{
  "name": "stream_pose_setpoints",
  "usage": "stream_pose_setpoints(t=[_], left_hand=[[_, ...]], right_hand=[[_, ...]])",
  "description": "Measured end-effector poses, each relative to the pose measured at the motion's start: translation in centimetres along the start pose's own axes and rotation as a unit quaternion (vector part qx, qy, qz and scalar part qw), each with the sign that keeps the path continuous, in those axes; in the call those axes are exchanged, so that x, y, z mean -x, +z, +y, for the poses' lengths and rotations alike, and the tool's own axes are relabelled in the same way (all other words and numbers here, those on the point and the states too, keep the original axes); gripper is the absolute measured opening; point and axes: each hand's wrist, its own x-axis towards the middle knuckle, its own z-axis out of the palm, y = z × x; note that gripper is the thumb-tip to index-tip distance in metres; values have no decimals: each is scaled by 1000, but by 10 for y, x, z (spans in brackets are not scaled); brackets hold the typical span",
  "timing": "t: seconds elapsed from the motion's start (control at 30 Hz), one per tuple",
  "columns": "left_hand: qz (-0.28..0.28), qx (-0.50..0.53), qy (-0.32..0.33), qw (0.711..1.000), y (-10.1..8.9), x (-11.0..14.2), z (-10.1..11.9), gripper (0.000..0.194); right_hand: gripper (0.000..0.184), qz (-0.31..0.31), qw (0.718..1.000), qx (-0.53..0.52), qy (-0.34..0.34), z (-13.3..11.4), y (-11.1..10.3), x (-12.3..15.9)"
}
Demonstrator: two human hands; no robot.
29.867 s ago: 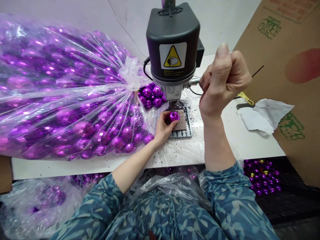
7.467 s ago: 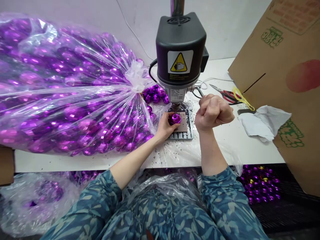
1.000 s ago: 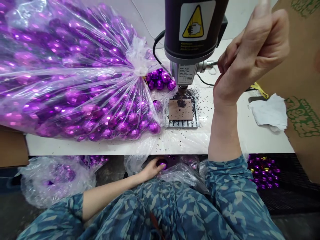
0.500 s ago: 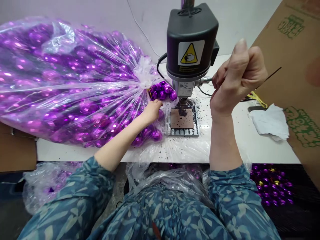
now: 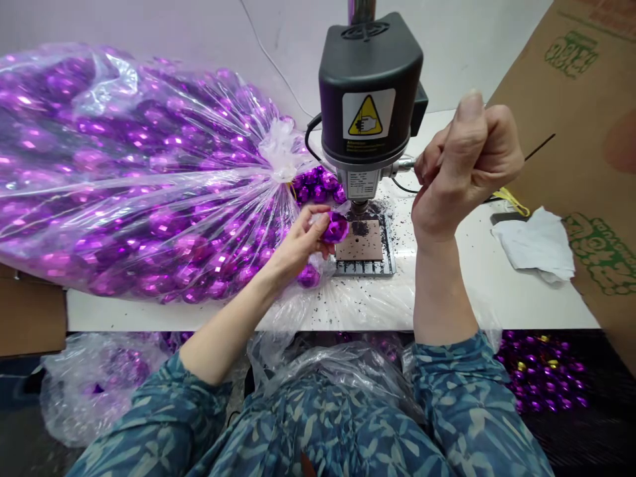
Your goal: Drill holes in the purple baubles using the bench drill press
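My left hand (image 5: 304,237) pinches a shiny purple faceted bauble (image 5: 336,227) just left of the drill press base plate (image 5: 389,267). Raised at the right, my right hand (image 5: 464,165) is closed around the drill press's feed lever (image 5: 406,164), whose grip end is hidden in my fist. The black drill press (image 5: 370,86) carries a yellow hand-warning sticker. Below its chuck (image 5: 360,207), a brown board (image 5: 365,245) with a small hole lies on the slotted plate, scattered with dark shavings.
A tied clear bag (image 5: 149,192) full of purple baubles fills the table's left side. More loose baubles (image 5: 318,185) lie behind its knot. White paper (image 5: 536,242) and a yellow-handled tool (image 5: 514,201) lie at right, beside a cardboard box (image 5: 586,132). A dark crate of purple baubles (image 5: 544,371) stands below.
My left hand went from below the table edge, where it held a bauble, up to the bag's neck, and now holds a bauble beside the plate. My right hand stays on the lever.
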Motion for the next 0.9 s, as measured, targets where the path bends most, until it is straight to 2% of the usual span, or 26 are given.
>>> stream_pose_setpoints(t=[0.1, 0.2, 0.3, 0.4, 0.5, 0.57, 0.7, 0.9], left_hand=[[-75, 185, -113, 973, 21, 12, -14, 58], [-87, 234, -157, 955, 31, 11, -30, 55], [-47, 200, -109, 973, 30, 4, -40, 62], [20, 125, -43, 991, 27, -8, -48, 62], [97, 74, -33, 992, 24, -22, -61, 55], [128, 61, -29, 990, 24, -31, -70, 55], [119, 33, -14, 992, 27, -38, -83, 56], [101, 18, -3, 995, 31, -41, -88, 52]], right_hand=[[53, -3, 1000, -16, -2, 0, 0, 0], [54, -9, 1000, -20, 4, -1, -1, 0], [55, -8, 1000, -11, 13, -3, -1, 0], [52, -10, 999, -36, 1, -3, -1, 0], [50, -13, 999, -51, -10, -2, -1, 1], [52, -13, 999, -41, -5, -2, -1, 1], [56, -16, 1000, -6, 5, -4, -1, 2], [60, -17, 1000, 24, 10, -7, 0, 2]])
